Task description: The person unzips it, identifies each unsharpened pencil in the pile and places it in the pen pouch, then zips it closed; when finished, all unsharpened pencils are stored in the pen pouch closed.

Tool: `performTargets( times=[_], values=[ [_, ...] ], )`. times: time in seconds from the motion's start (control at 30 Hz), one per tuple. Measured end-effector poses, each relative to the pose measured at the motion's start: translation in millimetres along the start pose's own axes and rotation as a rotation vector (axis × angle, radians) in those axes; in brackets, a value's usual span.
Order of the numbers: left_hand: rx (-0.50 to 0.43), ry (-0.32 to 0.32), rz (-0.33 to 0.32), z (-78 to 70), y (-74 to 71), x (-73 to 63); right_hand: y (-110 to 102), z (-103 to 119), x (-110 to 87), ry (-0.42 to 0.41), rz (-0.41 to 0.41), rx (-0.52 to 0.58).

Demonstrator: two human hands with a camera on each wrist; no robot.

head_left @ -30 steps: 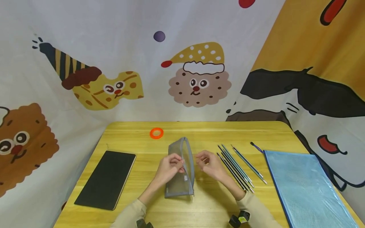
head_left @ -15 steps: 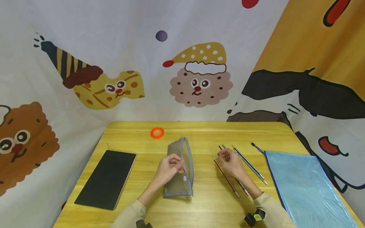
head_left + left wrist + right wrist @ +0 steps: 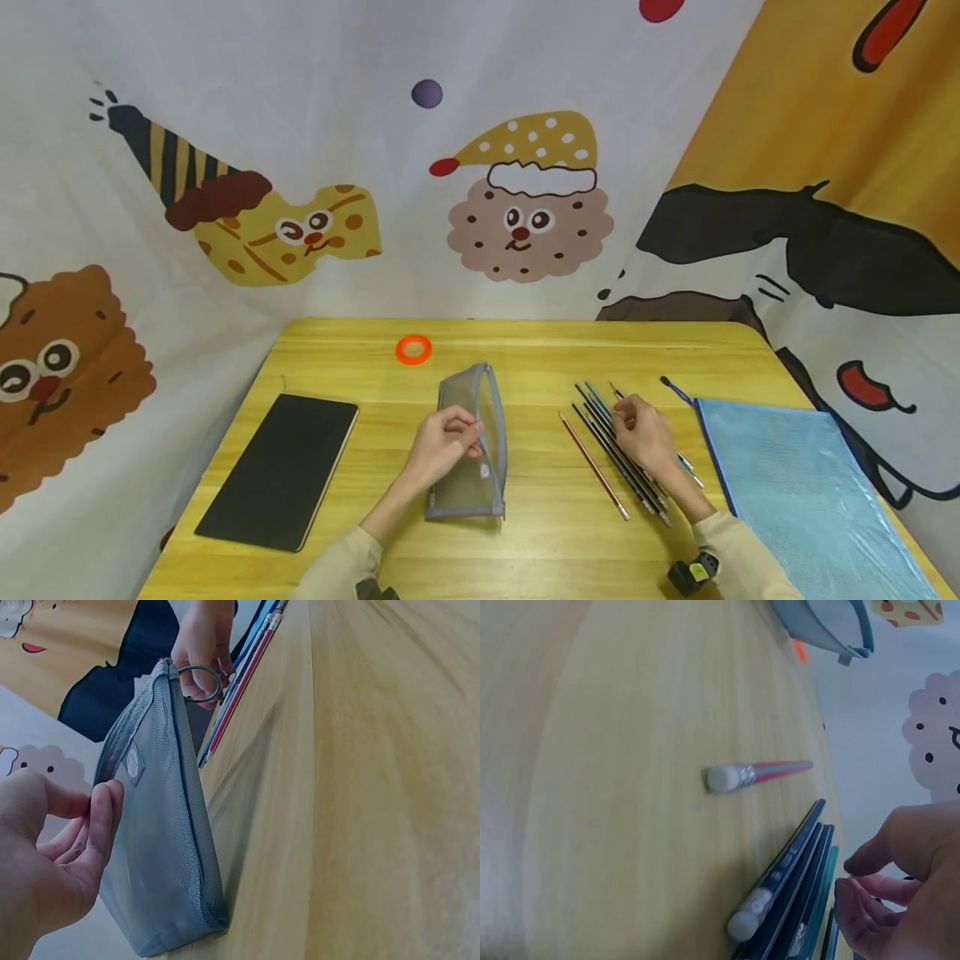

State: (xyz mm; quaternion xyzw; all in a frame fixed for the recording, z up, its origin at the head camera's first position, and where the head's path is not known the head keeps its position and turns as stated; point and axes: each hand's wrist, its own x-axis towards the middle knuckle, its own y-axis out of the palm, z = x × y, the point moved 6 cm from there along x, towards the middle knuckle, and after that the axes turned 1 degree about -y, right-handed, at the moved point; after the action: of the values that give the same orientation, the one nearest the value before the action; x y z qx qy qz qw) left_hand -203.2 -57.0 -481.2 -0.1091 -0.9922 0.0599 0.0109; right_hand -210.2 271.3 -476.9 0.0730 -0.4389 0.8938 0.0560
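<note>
Head view: left fingers (image 3: 469, 433) clamped on pouch (image 3: 459, 485); right fingers (image 3: 628, 413) by pencils (image 3: 609, 452), grip unclear.

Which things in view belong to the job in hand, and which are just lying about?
Likely part of the job:
gray mesh pouch, pinched by the left hand
pencils beside the right hand
red pencil, lying apart

Apparently just lying about:
black notebook
orange ring
flat blue pouch

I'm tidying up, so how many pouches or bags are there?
2: the gray pouch, pinched by the left hand, and the blue bag, on the right of the table.
</note>
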Motion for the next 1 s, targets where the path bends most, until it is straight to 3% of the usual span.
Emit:
performTargets(
  times=[0.3, 0.73, 1.0],
  values=[
    [-0.002, 0.001, -0.001, 0.3, -0.6, -1.3, 1.9, -6.0, 2.1, -0.078, -0.040, -0.133],
    [-0.019, 0.004, -0.011, 1.2, 0.0, -2.8, 1.4, -6.0, 11.1, -0.033, -0.001, -0.244],
    [-0.016, 0.000, 0.001, 0.3, 0.1, -5.2, -12.0, 13.5, 17.9, -0.085, -0.024, -0.202]
  ],
)
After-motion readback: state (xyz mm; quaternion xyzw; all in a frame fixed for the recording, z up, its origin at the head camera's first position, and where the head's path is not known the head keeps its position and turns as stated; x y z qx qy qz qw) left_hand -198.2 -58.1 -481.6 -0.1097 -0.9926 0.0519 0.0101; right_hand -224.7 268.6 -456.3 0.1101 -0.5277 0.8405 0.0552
